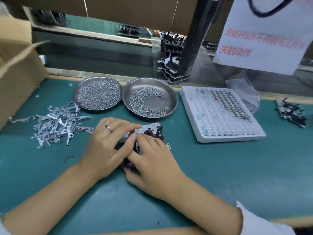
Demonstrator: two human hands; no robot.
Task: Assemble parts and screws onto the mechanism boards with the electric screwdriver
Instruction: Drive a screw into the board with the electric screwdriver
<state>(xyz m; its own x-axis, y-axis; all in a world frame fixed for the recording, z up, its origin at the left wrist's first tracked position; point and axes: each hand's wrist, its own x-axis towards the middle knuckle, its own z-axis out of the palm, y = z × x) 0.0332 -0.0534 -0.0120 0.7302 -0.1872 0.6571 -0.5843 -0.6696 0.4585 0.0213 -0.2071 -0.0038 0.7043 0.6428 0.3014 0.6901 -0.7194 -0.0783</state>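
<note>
A mechanism board point(151, 130) of silver metal with black parts lies on the green mat in the middle, mostly hidden under both hands. My left hand point(106, 146), with a ring on it, grips the board's left side, fingers curled over its top edge. My right hand point(152, 161) holds the board from the near right, thumb under its near edge and fingertips pressing on top. Two steel dishes hold screws: the left dish point(77, 92) is heaped, the right dish point(171, 97) is partly filled. No electric screwdriver is in view.
A pile of flat grey metal levers point(55, 124) lies left of the hands. A white cell tray point(220, 116) with small parts sits at right, more mechanisms point(291, 112) beyond it. A cardboard box point(18, 70) stands at far left. Stacked boards point(171, 60) sit behind the bench.
</note>
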